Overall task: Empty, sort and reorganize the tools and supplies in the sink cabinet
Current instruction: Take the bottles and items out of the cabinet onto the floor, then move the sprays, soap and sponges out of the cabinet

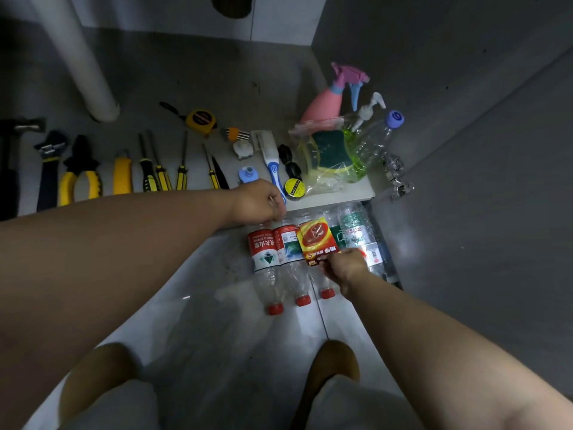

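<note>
On the cabinet floor lie tools in a row: a wrench (pixel 49 169), yellow pliers (pixel 80 178), several screwdrivers (pixel 161 172), a tape measure (pixel 201 121), a blue-handled brush (pixel 273 166) and a roll of tape (pixel 294 187). On the tile floor in front lie empty red-capped bottles (pixel 266 259). My right hand (pixel 344 266) pinches the near edge of a red and yellow packet (pixel 316 238) over the bottles. My left hand (pixel 257 203) is closed at the cabinet's front edge, touching the bottle bottoms; whether it grips anything is hidden.
A pink spray bottle (pixel 322 100), a green soap pump bottle (pixel 356 141), a clear bag with a sponge (pixel 325 156) and a clear bottle with a blue cap (pixel 393 119) crowd the right corner. A white drain pipe (pixel 86 63) stands at the back left. The open cabinet door (pixel 480 181) is on the right.
</note>
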### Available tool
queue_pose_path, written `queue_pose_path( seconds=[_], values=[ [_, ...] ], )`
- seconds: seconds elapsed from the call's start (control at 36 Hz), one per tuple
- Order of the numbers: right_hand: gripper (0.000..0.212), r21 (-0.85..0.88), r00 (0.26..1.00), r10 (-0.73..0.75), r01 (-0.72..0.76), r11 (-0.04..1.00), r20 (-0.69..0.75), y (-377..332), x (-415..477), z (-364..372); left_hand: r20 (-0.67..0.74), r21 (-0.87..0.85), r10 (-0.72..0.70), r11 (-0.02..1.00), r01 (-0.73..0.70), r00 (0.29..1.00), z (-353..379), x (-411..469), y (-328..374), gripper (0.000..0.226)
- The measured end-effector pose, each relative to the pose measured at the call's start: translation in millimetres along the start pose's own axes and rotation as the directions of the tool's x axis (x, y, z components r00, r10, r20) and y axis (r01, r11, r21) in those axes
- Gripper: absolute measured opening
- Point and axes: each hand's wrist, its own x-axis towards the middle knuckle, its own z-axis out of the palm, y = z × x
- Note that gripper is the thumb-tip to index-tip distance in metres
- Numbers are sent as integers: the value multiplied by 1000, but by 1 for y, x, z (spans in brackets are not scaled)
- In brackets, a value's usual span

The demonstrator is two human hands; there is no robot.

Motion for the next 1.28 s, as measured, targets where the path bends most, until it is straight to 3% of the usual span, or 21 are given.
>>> queue_pose_path(
  seconds=[0.08, 0.14, 0.28, 0.39, 0.47, 0.56, 0.61, 0.69, 0.83, 0.94, 1.19, 1.28],
  values=[
    [53, 4, 1000, 6, -6, 1000, -31, -3, 3, 2, -5, 24, 1, 1000, -1, 1000, 0, 2, 0, 10],
    [59, 43, 999, 22, -20, 999, -44, -7, -2, 2, -22, 39, 10, 999, -9, 1000, 0, 3, 1, 11],
    [36, 66, 998, -3, -1, 998, 59, -33, -26, -10, -38, 125, 25, 992, -20, 999, -5, 6, 12, 15],
    [24, 127, 973, -220, 210, 969, 72, -74, -41, -28, -52, 214, 74, 975, -61, 996, -6, 8, 27, 14],
    [29, -5, 879, -472, 473, 881, -62, -115, -45, -42, -74, 257, 102, 963, -80, 992, -5, 8, 35, 14],
    [38, -360, 678, -699, 609, 707, -225, -156, -42, -59, -98, 319, 145, 942, -107, 985, 0, 11, 39, 15],
    [53, -498, 586, -768, 601, 625, -257, -180, -40, -69, -90, 355, 164, 927, -122, 982, 3, 13, 39, 15],
    [56, -622, 506, -836, 590, 515, -212, -208, -32, -77, -53, 368, 187, 917, -154, 981, 8, 17, 37, 14],
    [49, -798, 584, -811, 478, 367, -23, -236, -14, -80, -71, 344, 212, 922, -176, 975, 14, 23, 37, 16],
    [38, -862, 587, -808, 436, 257, 56, -230, -8, -76, -71, 327, 203, 930, -169, 977, 15, 25, 36, 17],
    [22, -846, 454, -891, 486, 218, 31, -212, -38, -90, -80, 234, 189, 958, -165, 979, 10, 29, 51, 16],
    [21, -837, 417, -909, 502, 217, 14, -216, -62, -97, -103, 134, 197, 974, -182, 975, 8, 30, 64, 21]
  ],
)
